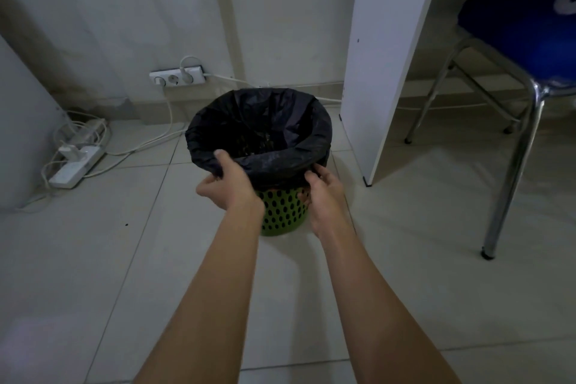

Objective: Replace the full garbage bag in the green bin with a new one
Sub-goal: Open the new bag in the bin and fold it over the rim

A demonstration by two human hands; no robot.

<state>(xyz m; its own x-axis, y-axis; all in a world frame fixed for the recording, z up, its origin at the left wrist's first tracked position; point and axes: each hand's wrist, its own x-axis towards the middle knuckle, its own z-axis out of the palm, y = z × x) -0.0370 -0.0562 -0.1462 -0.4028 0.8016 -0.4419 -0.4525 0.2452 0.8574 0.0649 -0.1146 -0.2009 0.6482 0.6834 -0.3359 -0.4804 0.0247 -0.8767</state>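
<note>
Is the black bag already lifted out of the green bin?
No, the black bag sits folded over the rim of the green bin.

Desk panel (383, 56) right of bin (282, 215); open floor (124, 243) left.

bag (258, 121): black | bin (285, 212): green, dark round holes | chair seat (517, 31): blue | floor tiles (405, 227): pale grey
</note>
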